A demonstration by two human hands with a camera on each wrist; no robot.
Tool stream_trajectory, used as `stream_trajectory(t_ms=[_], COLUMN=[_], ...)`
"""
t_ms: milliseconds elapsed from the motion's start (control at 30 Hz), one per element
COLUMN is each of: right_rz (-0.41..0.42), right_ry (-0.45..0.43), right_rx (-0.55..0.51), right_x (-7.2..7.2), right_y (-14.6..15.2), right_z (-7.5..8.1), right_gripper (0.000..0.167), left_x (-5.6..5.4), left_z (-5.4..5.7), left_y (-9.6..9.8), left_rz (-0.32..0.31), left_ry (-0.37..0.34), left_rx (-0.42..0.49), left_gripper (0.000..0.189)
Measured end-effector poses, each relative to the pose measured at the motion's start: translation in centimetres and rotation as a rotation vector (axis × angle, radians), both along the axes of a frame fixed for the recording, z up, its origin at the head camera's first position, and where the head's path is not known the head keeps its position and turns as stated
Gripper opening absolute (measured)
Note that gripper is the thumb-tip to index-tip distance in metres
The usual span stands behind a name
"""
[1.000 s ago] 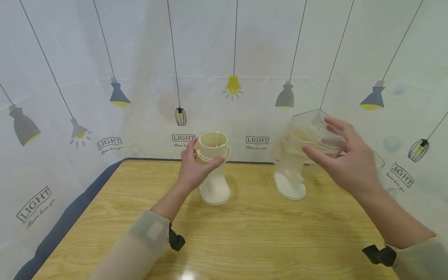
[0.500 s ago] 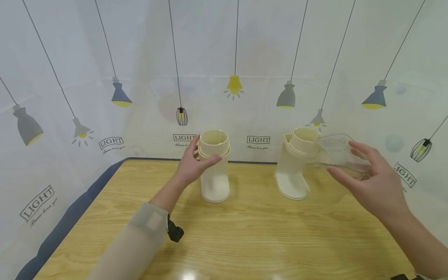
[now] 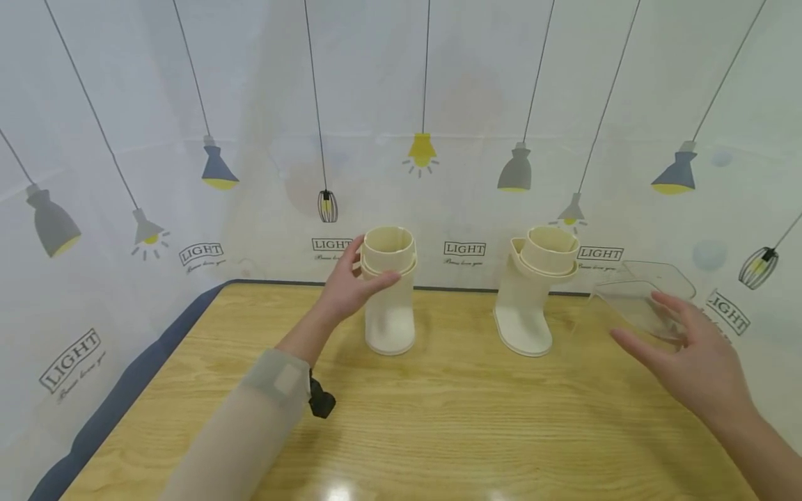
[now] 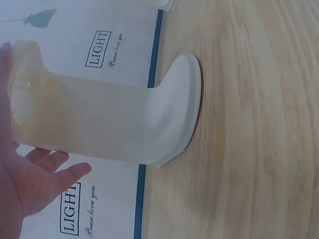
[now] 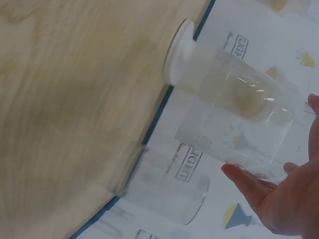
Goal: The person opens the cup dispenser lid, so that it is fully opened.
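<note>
Two cream, boot-shaped plastic stands with round open collars are upright on the wooden table. My left hand [image 3: 344, 285] grips the left stand [image 3: 390, 316] near its collar, thumb in front and fingers round the side. In the left wrist view this stand [image 4: 109, 117] has its flat foot on the wood. The right stand [image 3: 523, 306] is untouched. Farther right, my right hand [image 3: 704, 358] holds a clear plastic container [image 5: 244, 119] by its side, raised off the table. Behind it stands another clear container [image 5: 167, 186]. Transparency makes their outlines faint.
The wooden table [image 3: 438, 417] ends at a dark blue back edge against a white wall covering [image 3: 370, 83]. Lamps and "LIGHT" lettering are printed on it. Blue edging [image 3: 125, 390] runs along the table's left side.
My right hand has carried the clear container from in front of the right stand rightward and down. My left hand keeps its grip; the left stand has shifted slightly backward.
</note>
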State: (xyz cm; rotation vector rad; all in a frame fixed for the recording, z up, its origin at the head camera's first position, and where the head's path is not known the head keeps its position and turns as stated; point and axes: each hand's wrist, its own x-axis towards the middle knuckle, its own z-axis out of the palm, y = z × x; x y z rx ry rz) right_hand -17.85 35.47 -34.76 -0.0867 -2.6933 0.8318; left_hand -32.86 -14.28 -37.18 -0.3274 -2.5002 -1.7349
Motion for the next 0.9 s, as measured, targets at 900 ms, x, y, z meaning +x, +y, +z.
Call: stream_trajectory(t_ms=[900], right_rz=[-0.22], right_ry=[-0.151], right_rx=[0.072], right_x=[-1.5], right_y=[8.8], right_z=[-4.4], right_gripper=[0.114], left_x=[-1.9], left_z=[0.3], left_y=[-0.1], left_rz=[-0.04], left_ry=[-0.018], left_rx=[0.0], left_gripper=[0.107])
